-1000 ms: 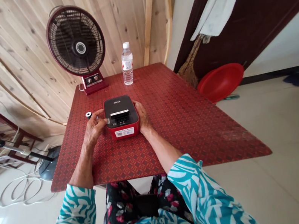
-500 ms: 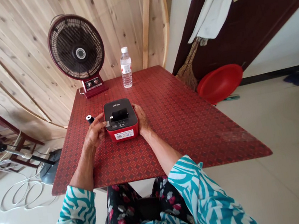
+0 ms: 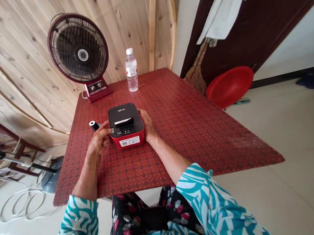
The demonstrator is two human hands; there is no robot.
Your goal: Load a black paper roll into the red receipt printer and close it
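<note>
A small box-shaped printer [image 3: 129, 141], red below with a black top and a white label on its front, sits on the patterned red table [image 3: 191, 140]. From its top slot sticks a black strip [image 3: 124, 123] with a whitish edge. My left hand [image 3: 99, 140] is closed, its fingertips at the left edge of the printer by a small grey tab. Along the opposite side my right hand [image 3: 148, 126] is curved against the casing, its fingers partly hidden behind it. Just beyond my left fingers stands a small dark roll [image 3: 94, 125] with a white end.
At the table's back left is a dark red fan [image 3: 79, 54], with a clear water bottle [image 3: 132, 73] to its right. Beyond the right edge are a broom [image 3: 196, 74] and a red basin [image 3: 230, 87]. A chair [image 3: 0, 137] and loose white cables [image 3: 23, 204] lie left.
The black strip on the printer's top has changed shape: it was a broad curl and now looks narrower, with its whitish edge facing me. Both hands stay at the printer's sides.
</note>
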